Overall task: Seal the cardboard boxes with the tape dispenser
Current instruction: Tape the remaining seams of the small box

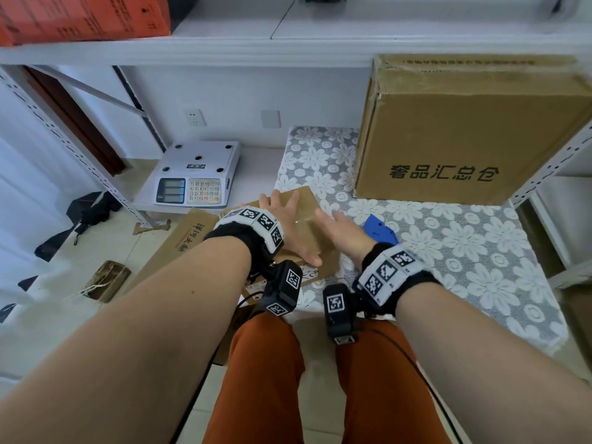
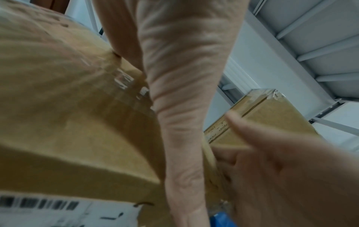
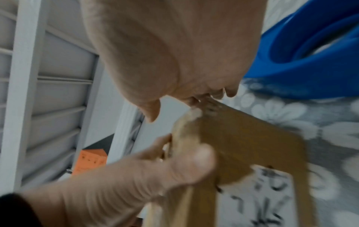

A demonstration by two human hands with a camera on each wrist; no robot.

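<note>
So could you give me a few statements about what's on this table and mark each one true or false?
1. Both hands rest flat on the small cardboard box. True: left hand and right hand lie on it with fingers straight.
2. The right hand holds the blue tape dispenser. False: it lies on the floral cloth beside that hand.
3. The large cardboard box stands on the floor. False: it stands on the cloth, at the back right.
4. A weighing scale sits left of the cloth. True.
</note>
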